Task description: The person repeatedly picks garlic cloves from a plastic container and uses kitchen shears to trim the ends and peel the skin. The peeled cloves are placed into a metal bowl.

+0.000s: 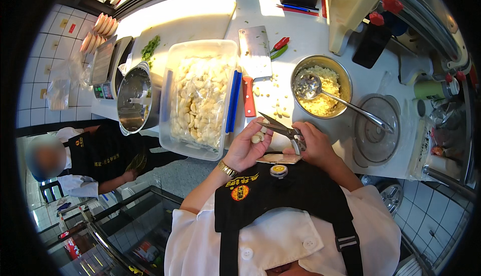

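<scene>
My left hand (248, 146) holds several peeled garlic cloves (257, 137) in its fingers. In my right hand (315, 142) is a pair of scissors (283, 130), its blades apart and pointing left over the cloves. A clear plastic bin (165, 125) to the left holds a bag of peeled garlic cloves (199, 107). Beyond my hands lies a cleaver (255, 52) with a red handle, with loose cloves and bits beside it. A steel bowl (347, 99) of minced garlic (327, 103) stands to the right, with a ladle (308, 86) resting in it.
A red and a green chili (280, 48) lie past the cleaver. A steel pot (131, 103), chopped greens (150, 48) and a scale (105, 65) are at left. At right are a clear lid (375, 129), a black phone (372, 47) and a machine (344, 16). Another person (94, 155) stands at lower left.
</scene>
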The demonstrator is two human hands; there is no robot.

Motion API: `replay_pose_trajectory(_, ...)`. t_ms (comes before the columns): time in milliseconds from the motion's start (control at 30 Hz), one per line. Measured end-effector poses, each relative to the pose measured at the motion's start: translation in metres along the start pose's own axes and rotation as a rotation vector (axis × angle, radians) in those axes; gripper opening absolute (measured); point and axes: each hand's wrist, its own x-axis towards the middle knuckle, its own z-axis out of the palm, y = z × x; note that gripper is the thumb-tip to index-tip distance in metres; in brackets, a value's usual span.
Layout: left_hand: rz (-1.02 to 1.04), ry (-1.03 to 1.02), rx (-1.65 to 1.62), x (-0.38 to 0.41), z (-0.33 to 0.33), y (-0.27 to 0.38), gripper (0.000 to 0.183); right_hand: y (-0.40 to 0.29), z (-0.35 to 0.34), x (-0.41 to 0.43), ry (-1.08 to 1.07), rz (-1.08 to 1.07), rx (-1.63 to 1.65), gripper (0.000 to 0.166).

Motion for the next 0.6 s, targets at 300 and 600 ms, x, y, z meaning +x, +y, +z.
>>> replay_pose_trajectory(300, 0.008, -0.059, 0.111, 0.0023, 0.0003, 0.0009, 0.018, -0.0020, -0.0002, -0.0010, 0.010, 0.010, 0.007, 0.062)
replay_pose_trajectory(600, 0.002, -0.065, 0.173, 0.0059, -0.0052, 0.0001, 0.016, -0.0014, -0.0008, -0.0003, -0.017, 0.031, -0.023, 0.055)
